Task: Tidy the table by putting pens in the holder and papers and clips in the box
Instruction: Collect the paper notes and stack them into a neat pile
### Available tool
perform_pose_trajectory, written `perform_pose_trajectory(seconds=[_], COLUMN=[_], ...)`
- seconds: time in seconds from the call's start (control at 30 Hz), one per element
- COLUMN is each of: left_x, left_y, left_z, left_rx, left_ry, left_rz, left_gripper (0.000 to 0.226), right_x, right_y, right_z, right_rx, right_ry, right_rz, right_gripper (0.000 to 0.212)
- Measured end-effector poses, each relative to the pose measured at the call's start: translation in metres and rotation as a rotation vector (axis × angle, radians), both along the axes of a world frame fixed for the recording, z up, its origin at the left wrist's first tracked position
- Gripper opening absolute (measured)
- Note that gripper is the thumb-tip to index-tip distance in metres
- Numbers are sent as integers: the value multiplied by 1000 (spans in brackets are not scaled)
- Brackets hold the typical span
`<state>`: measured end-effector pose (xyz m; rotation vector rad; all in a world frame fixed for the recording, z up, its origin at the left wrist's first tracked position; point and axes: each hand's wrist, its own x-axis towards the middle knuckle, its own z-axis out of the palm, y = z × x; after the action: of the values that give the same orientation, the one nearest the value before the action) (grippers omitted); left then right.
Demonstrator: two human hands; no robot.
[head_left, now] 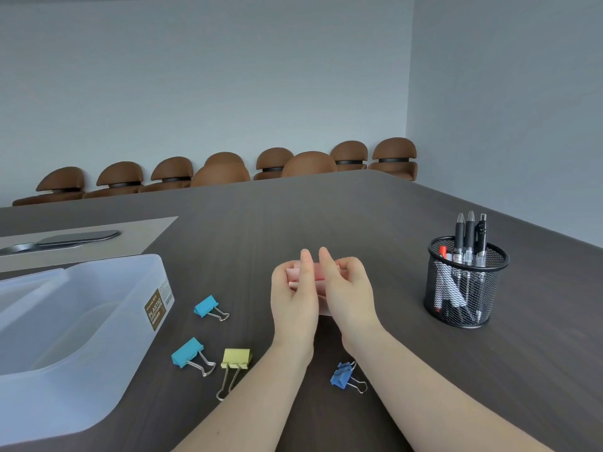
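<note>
My left hand [293,295] and my right hand [347,288] meet at the table's middle, both closed around a small stack of pink papers [317,270], mostly hidden between the palms. Binder clips lie on the table: a light blue clip [206,306], a second light blue clip [187,352], a yellow-green clip [235,358] and a dark blue clip [341,376] under my right forearm. A translucent plastic box [107,324] stands open at the left. The black mesh pen holder [465,288] at the right holds several pens [470,236].
A dark wooden table [326,216] spans the view. A beige inlay with a grey metal plate [78,238] lies at the far left. Brown chairs [310,163] line the wall behind the table's far edge.
</note>
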<state>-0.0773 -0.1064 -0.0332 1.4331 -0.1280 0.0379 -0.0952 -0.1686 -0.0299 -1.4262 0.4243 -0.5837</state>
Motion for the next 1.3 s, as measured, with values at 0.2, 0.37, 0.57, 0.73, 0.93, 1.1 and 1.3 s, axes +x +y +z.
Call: perform_pose_trajectory(seconds=[0.2, 0.37, 0.57, 0.73, 0.93, 1.1, 1.3], left_x=[14, 21, 32, 30, 35, 41, 24], left_y=[-17, -28, -26, -21, -6, 4, 6], left_z=[-2, -3, -13, -6, 7, 12, 17], left_rx=[55, 118, 115, 102, 82, 69, 43], left_ry=[-69, -103, -85, -106, -62, -50, 25], left_rz=[195, 243, 233, 251, 371, 430, 192], left_gripper=[19, 28, 50, 60, 60, 57, 56], right_x=[2, 4, 20, 15, 3, -6, -1], right_y=[-6, -13, -17, -11, -11, -22, -22], right_z=[-2, -1, -5, -6, 2, 1, -1], right_rx=[-63, -173, -312, -529, -443, -723, -752], right_ry=[10, -31, 2, -62, -68, 22, 15], right_rz=[-78, -149, -128, -20, 331, 489, 378], right_gripper=[19, 12, 39, 42, 12, 73, 57])
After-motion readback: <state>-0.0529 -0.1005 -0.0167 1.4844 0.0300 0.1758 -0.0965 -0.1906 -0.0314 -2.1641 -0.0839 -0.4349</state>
